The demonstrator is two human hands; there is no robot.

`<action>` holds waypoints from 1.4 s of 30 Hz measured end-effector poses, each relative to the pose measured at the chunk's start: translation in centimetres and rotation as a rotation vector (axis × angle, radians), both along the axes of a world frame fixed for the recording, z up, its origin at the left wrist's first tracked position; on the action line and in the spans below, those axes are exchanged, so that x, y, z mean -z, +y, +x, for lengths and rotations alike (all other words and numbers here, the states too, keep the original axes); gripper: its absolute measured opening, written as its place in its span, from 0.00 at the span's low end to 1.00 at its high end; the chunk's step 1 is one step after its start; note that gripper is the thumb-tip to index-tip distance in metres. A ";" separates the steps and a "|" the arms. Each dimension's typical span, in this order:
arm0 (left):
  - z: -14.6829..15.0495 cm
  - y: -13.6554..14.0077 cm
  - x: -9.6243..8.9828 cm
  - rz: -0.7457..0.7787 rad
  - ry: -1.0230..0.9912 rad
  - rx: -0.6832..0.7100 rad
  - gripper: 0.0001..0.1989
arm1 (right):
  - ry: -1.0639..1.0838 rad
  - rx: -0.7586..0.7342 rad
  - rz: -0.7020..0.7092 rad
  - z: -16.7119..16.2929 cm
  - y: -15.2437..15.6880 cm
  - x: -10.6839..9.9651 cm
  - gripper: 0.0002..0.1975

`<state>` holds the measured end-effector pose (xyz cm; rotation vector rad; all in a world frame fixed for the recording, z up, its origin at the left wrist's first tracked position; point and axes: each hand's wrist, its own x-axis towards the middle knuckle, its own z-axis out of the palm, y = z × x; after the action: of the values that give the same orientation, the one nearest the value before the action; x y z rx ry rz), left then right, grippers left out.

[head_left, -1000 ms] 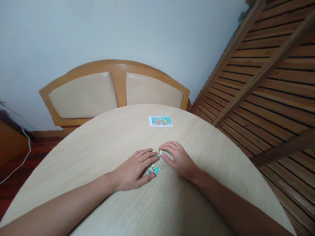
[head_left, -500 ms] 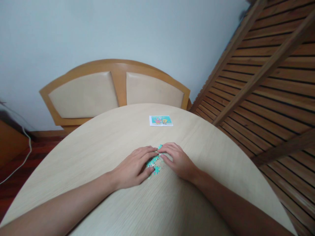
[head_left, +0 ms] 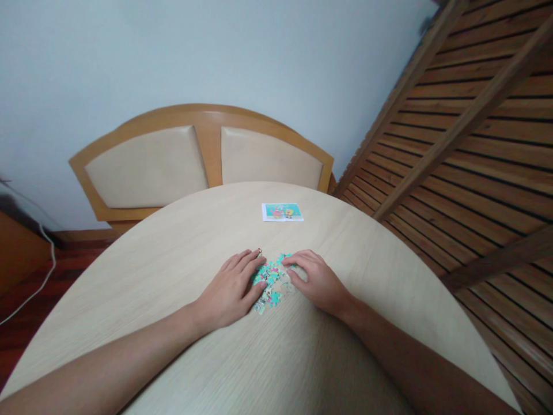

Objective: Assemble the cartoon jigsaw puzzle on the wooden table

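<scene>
Between the two hands, on the near half of the round table [head_left: 173,271], lies a small heap of teal jigsaw pieces [head_left: 271,279]. The left hand [head_left: 228,291] rests flat on the tabletop just left of the heap, fingers spread and loosely extended, its fingertips touching the heap's left edge. The right hand [head_left: 317,279] lies palm down just right of the heap, fingers gently curved, tips at the heap's right and far edge. Neither hand grips a piece; both are flat and open against the wood.

To spread such a heap well, I judge that light, flat finger pressure matters: sliding the pieces sideways along the table without lifting them, so none flip or skid off. Drawing the hands outward from the heap, each taking its own side, would thin the pile evenly. Pieces near the heap's near edge look partly overlapped; which ones lie face down is too small to tell.

Beyond the heap, toward the far rim, lies a small picture card [head_left: 282,212], well apart from both hands. Past it stands a padded wooden bench back [head_left: 203,161].
</scene>
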<state>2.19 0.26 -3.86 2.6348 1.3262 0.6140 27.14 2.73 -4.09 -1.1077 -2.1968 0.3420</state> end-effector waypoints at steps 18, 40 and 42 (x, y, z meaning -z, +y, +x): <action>-0.5 0.9 0.8 0.026 -0.079 -0.084 0.21 | 0.084 0.062 -0.062 0.3 0.2 -0.6 0.07; -1.3 1.6 -0.1 0.010 -0.054 -0.053 0.14 | -0.067 0.206 -0.208 3.3 0.8 -1.4 0.12; -1.3 1.7 -0.2 0.002 -0.075 -0.043 0.11 | -0.064 0.211 -0.200 3.2 0.7 -1.3 0.12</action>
<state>0.89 1.93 -3.65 2.5636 1.3647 0.7136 30.36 3.45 -2.78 -1.4636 -2.1105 0.4451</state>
